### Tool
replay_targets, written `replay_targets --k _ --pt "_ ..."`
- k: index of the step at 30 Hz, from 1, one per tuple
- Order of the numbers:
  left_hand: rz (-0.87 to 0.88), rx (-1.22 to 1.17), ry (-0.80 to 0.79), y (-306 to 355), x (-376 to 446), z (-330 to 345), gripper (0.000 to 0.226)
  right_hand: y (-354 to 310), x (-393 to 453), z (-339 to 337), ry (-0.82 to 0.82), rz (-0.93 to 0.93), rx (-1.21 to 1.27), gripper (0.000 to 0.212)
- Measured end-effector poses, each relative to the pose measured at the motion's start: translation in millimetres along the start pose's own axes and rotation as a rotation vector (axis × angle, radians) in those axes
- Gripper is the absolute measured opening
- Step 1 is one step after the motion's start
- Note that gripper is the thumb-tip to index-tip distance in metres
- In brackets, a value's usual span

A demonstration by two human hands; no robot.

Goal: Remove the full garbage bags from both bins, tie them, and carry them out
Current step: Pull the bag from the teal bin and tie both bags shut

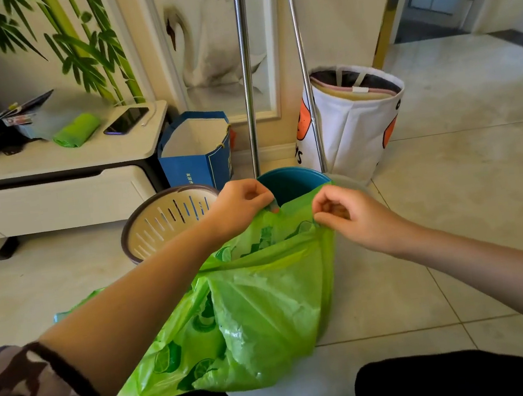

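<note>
While crouched on the tiled floor (454,205), gripping the green garbage bag (268,313) rim: left hand (241,205) pinched shut on one edge, right hand (338,212) pinched on the other. Bag sitting on floor just before the teal bin (291,182), slotted bin (166,218) tipped beside.

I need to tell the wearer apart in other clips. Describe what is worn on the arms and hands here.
Both hands are bare: no gloves, rings or watch visible on the left hand or right hand. The left arm has a pushed-up sleeve patterned in dark brown and pale patches, edged by a dark cuff. The right forearm is bare as far as the frame shows.
</note>
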State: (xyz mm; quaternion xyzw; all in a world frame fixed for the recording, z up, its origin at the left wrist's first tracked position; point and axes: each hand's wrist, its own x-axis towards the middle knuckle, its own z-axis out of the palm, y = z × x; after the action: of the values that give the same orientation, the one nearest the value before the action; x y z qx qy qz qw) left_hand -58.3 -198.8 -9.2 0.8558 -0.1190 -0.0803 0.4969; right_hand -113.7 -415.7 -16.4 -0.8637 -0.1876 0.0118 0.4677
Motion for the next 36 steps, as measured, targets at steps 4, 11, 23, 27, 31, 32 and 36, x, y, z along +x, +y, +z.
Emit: replay_targets --k 4,11,23,27,31,32,36 --pt "0.014 -0.030 -0.005 5.1 -4.9 -0.5 0.017 -5.8 1.9 0.4 -0.010 -0.012 -0.011 0.011" --pt "-0.034 -0.116 -0.035 3.4 -10.2 -6.2 0.012 -20.0 8.1 -10.4 -0.100 0.015 0.122 0.029" --pt "-0.409 0.073 0.060 -65.7 -29.3 -60.0 0.007 70.6 -13.1 -56.3 -0.068 0.141 -0.674 0.021" --pt "-0.499 0.066 -0.015 -89.0 -43.4 -82.4 0.011 91.1 -23.7 -69.1 -0.017 0.242 -0.635 0.015" --pt "-0.435 0.168 -0.073 -90.8 -48.8 -83.7 0.010 90.9 -24.2 -69.1 0.046 0.247 -0.559 0.011" --pt "-0.423 0.194 -0.088 -90.0 -49.2 -83.4 0.011 91.6 -22.4 -69.5 0.092 0.286 -0.499 0.009" --pt "-0.469 0.199 -0.102 -89.2 -49.0 -82.9 0.019 94.6 -16.5 -71.4 0.154 0.409 -0.270 0.011"
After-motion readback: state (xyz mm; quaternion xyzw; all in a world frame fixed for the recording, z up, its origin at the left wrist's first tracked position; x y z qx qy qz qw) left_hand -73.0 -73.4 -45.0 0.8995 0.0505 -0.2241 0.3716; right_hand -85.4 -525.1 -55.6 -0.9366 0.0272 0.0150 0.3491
